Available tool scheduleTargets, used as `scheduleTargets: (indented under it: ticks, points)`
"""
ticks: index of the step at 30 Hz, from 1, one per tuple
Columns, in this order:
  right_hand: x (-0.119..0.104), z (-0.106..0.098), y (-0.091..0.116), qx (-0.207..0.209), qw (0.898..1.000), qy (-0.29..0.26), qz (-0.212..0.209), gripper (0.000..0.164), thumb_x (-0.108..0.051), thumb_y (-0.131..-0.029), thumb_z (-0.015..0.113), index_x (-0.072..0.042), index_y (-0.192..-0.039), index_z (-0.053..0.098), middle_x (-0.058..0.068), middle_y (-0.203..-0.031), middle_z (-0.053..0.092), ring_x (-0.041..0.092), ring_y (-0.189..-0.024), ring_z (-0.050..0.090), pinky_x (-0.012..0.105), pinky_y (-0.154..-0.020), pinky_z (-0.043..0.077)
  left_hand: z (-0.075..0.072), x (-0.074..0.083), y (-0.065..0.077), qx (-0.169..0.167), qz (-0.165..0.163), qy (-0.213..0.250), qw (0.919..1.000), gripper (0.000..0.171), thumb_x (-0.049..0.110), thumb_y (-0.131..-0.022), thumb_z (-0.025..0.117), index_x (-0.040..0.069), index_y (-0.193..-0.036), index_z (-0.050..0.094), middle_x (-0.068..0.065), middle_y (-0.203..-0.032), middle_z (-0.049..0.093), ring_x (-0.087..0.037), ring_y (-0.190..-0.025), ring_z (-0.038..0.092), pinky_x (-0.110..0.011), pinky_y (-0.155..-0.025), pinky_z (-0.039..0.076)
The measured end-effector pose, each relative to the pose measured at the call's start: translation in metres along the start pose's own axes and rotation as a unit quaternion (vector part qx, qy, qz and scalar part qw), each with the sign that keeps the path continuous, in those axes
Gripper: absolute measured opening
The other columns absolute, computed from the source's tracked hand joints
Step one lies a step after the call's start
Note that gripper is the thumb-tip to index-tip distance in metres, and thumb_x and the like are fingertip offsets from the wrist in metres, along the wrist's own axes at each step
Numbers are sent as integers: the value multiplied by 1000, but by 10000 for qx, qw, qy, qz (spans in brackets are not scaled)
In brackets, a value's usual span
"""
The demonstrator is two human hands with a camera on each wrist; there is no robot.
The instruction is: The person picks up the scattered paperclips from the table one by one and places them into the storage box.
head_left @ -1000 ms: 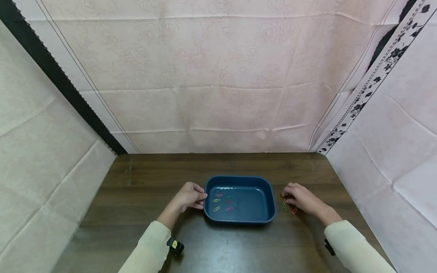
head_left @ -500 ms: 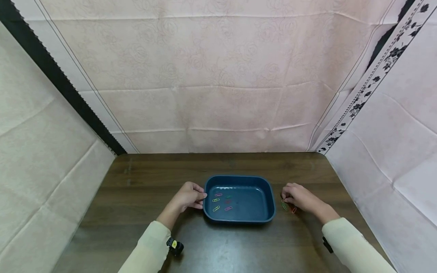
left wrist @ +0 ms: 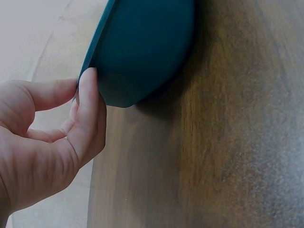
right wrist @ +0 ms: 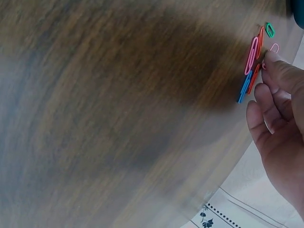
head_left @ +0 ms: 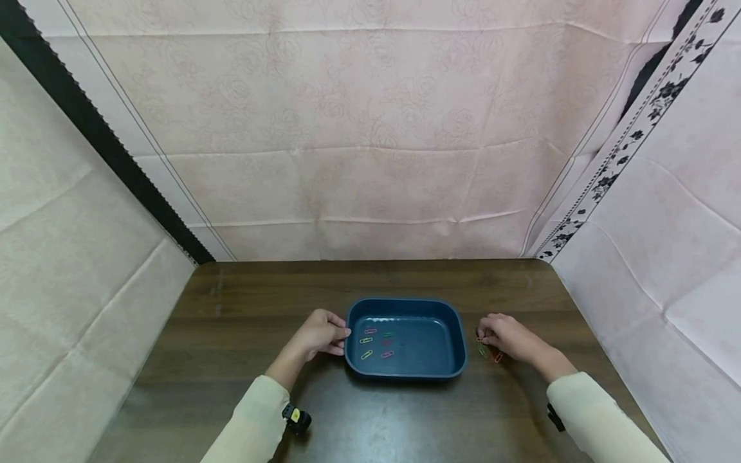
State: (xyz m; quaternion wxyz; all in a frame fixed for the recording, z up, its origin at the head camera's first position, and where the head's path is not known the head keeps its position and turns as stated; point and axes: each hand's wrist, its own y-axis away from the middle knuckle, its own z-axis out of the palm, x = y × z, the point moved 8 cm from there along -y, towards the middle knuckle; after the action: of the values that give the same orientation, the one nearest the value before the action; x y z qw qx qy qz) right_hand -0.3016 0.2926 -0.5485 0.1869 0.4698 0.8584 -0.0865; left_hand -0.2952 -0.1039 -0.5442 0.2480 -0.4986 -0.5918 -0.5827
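Note:
In the head view my left hand [head_left: 325,332] holds the left end of a dark blue tray [head_left: 405,375], pinching its rim between thumb and fingers. Several coloured paper clips lie spread over the tray's left half, among them a yellow clip [head_left: 366,354] and a green clip [head_left: 387,334]. To the right of the tray, my right hand [head_left: 512,337] is low over the table. In the right wrist view it pinches a pink paper clip [right wrist: 275,48] between thumb and forefinger, partly hidden by the fingertips. Beside it lie a green clip [right wrist: 270,30], a second pink clip [right wrist: 251,55] and a blue clip [right wrist: 244,87].
Red paper clips [right wrist: 254,78] lie in the same small pile on the brown wooden table [head_left: 231,360]. Pale patterned cloth [head_left: 376,161] hangs behind the table and at both sides. A small black device [head_left: 297,418] sits at the left sleeve.
My right thumb and forefinger have come together on the pink paper clip, and the hand has shifted slightly. The left hand and tray have stayed nearly still.

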Motion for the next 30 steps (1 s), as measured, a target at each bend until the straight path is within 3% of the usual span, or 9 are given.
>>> scheduleTargets:
  ticks: [18,30]
  points:
    - [2,-12,4,409,9989,-173,162,8,-12,-96,73,-17,-92,68,-13,-85,63,2,-78,55,24,-68,53,1,0,1,-21,27,-16,10000,22,5,-99,68,-7,-115,60,-18,-91,67,-20,-66,68,-35,-66,66]
    - [-22,-34,0,729,9973,-102,8,10,-11,-95,74,-19,-94,69,-13,-89,66,1,-80,58,23,-69,57,1,-1,-1,-41,35,28,10000,22,6,-99,68,-7,-115,60,-23,-95,67,-20,-67,69,-35,-66,66]
